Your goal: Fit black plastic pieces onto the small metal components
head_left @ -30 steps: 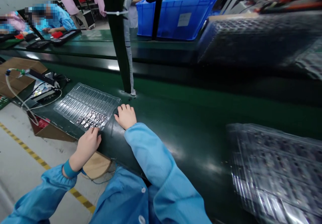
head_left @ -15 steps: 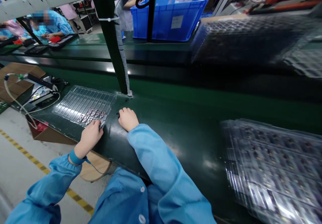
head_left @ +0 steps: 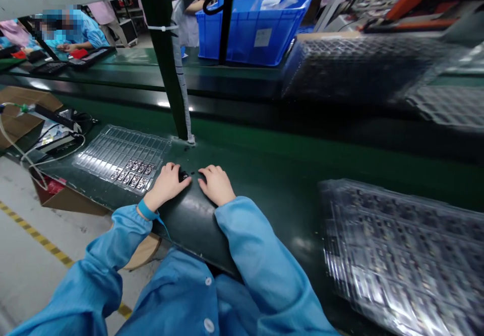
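Observation:
My left hand [head_left: 168,184] is over the bench beside the clear tray, its thumb and fingers closed around a small black part [head_left: 183,175]. The part's exact kind is too small to make out. Facing it, my right hand [head_left: 217,185] rests low on the bench with thumb and fingertips apart and nothing visible between them. A tiny black piece [head_left: 192,173] lies in the gap between my hands. To the left is a clear plastic tray [head_left: 109,147] with many compartments. Several small dark components [head_left: 132,177] with silvery markings fill its near right pockets.
Stacked clear trays [head_left: 401,255] with parts stand at right. A green post [head_left: 172,74] rises behind my hands. Farther back are a blue bin [head_left: 245,39] and a tall tray stack [head_left: 363,69]. A tool with a hose [head_left: 56,119] lies left; co-workers sit beyond.
My left hand has left the tray's components and moved right to the small black part. My right hand has shifted right, away from that spot. The view has turned slightly right.

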Tool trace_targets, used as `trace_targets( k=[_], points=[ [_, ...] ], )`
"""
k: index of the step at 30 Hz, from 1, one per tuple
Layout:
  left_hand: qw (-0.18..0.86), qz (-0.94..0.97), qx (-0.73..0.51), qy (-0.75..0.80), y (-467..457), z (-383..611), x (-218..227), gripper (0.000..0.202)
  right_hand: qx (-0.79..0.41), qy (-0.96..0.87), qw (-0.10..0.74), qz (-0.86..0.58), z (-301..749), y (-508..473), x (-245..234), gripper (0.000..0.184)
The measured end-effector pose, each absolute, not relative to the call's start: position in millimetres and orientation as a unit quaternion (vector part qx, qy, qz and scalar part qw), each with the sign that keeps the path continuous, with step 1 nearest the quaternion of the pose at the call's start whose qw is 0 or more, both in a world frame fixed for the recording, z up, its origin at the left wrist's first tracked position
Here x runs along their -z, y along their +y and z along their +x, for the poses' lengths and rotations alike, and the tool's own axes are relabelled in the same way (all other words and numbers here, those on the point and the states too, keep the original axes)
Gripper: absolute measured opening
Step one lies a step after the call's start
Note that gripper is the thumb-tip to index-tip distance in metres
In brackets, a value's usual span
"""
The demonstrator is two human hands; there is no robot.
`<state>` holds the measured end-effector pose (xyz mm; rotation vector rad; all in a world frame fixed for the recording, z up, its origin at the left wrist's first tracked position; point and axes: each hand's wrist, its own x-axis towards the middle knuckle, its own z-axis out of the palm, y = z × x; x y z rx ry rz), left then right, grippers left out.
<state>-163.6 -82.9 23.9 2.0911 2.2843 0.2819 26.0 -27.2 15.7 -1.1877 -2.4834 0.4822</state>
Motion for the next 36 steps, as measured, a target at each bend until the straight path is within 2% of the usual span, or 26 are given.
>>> trace_targets(
  k=[2, 6, 10, 18, 29, 36],
  points=[
    [0.041, 0.697, -0.099, 0.709, -83.0, -163.6, -22.4, 0.05, -0.161, -0.884, 0.158, -0.409, 18.3, -31.3, -16.0, 0.031],
    [0.052, 0.717, -0.098, 0.689, -84.6, -164.3, -24.3, 0.032, -0.144, -0.888, 0.14, -0.414, 0.9, -31.7, -18.2, 0.026],
    [0.016, 0.694, -0.049, 0.718, -89.1, -156.6, -29.6, 0.035, -0.111, -0.894, 0.126, -0.415, -6.7, -27.7, -19.6, 0.026],
    [0.028, 0.716, 0.019, 0.697, -77.0, -150.7, -35.3, 0.019, -0.072, -0.92, 0.103, -0.371, -10.5, -21.5, -21.4, 0.024],
    [0.099, 0.718, -0.053, 0.687, -55.4, -137.6, -53.0, 0.015, -0.084, -0.909, 0.11, -0.394, 10.9, -18.8, -22.5, 0.025],
    [0.145, 0.769, -0.09, 0.617, -54.4, -79.4, -43.3, 0.018, -0.092, -0.864, 0.17, -0.465, 98.8, -17.4, -15.6, 0.02]
  ],
)
